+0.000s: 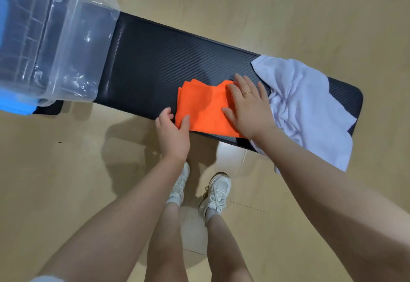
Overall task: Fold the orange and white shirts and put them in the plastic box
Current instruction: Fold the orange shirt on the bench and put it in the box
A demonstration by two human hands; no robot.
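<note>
The orange shirt (206, 108) is lying folded small on the black bench (155, 60), near its front edge. The right hand (248, 106) is pressing flat on the shirt's 3 o'clock side, fingers straight and spread. The left hand (174, 131) is resting at its 8 o'clock corner, thumb on the cloth, fingers loose. The white shirt (306, 104) is lying crumpled at 3 o'clock, the box (66, 44) sitting at 10 o'clock.
</note>
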